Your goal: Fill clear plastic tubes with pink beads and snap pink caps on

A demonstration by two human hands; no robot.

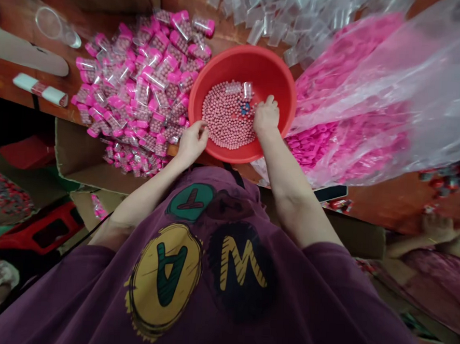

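Left hand (193, 141): loosely curled, palm down. Right hand (266, 117): fingers bunched downward, further forward. Left forearm (151, 193), right forearm (288, 173): bare, angled inward.

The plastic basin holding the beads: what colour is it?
The plastic basin is orange-red, best seen in the head view.

A plastic basin (265, 73) sits on a wooden table (384, 202), with beads (225, 117) inside it. Filled plastic vials (138, 81) lie heaped just left of the basin, empty vials (280, 24) behind it, and a plastic bag of caps (354, 114) to its right. A cardboard box (86, 158) stands before the table at lower left.
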